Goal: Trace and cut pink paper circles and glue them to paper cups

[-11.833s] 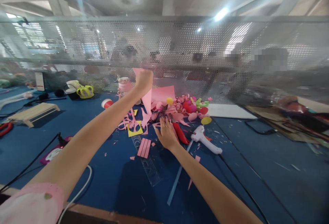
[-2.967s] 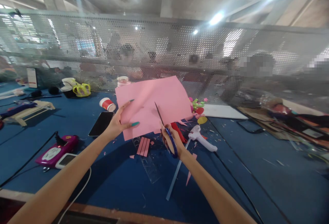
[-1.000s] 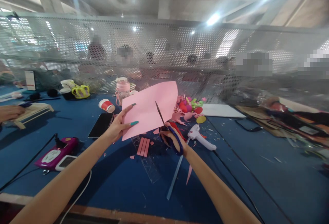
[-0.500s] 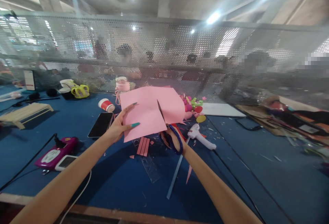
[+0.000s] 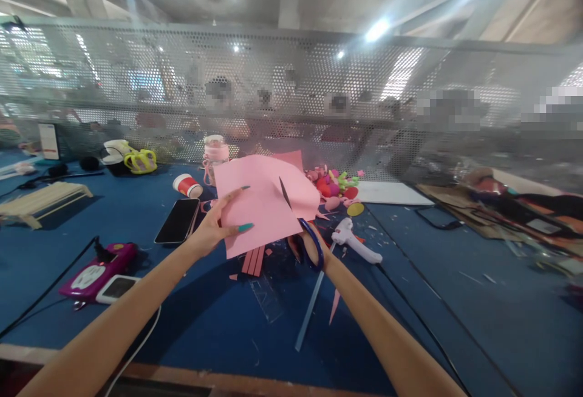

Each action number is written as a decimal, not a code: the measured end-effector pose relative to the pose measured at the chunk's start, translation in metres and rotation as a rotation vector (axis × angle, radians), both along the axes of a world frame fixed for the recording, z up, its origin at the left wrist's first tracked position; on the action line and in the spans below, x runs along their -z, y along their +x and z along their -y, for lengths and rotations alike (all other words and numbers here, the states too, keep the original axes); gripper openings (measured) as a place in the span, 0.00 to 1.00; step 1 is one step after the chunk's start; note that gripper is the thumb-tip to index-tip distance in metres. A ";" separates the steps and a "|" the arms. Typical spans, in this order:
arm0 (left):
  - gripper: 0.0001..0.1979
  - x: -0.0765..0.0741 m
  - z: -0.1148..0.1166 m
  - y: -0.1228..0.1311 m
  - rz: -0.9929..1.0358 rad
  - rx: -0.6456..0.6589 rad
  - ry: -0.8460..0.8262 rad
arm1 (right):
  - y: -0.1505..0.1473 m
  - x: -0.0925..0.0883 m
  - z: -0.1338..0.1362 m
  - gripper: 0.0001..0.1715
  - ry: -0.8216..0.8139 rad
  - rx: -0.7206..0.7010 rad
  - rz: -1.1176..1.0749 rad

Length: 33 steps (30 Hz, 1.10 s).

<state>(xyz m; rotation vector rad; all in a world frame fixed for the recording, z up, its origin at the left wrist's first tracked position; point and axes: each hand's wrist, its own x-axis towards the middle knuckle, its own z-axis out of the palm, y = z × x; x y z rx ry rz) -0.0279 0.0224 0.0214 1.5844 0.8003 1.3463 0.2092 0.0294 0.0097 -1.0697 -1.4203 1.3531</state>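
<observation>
A pink sheet of paper [image 5: 264, 203] is held up over the table, its left edge pinched in my left hand [image 5: 216, 227]. The thumb lies on top of the sheet, and so does one finger. My right hand [image 5: 321, 251] grips a pair of scissors [image 5: 314, 260] with dark blue handles. One blade shows above the paper, the other is hidden below it, so the sheet lies between them. Under the sheet lie pink strips [image 5: 253, 261] and a clear ruler [image 5: 266, 300]. Just right of the scissors rests a white glue gun [image 5: 355, 242] with a long clear glue stick [image 5: 310, 312].
A phone [image 5: 177, 221], a red-and-white paper cup [image 5: 187, 186] and a pink-lidded jar [image 5: 215, 151] are to the left. A purple power strip [image 5: 100, 272] sits nearer. Colourful craft pieces [image 5: 337, 184] lie behind the paper, before a perforated metal screen [image 5: 273, 93].
The pink sheet has shifted and tilted slightly, its right side drawn a little left, exposing more of another pink sheet and the craft pieces behind. Both hands keep their holds.
</observation>
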 end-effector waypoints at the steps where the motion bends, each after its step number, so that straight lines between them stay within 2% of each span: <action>1: 0.37 0.000 0.000 0.000 -0.022 -0.004 0.016 | 0.000 0.000 0.000 0.22 0.009 0.013 0.007; 10: 0.37 0.002 -0.004 -0.004 -0.098 0.036 0.069 | 0.004 0.010 -0.005 0.17 0.047 0.089 0.041; 20: 0.37 0.005 0.005 0.004 -0.065 0.003 0.015 | 0.005 0.011 -0.004 0.14 0.087 0.077 0.052; 33: 0.38 0.010 0.000 0.000 -0.126 -0.032 0.069 | 0.007 0.019 -0.008 0.09 0.122 0.122 0.080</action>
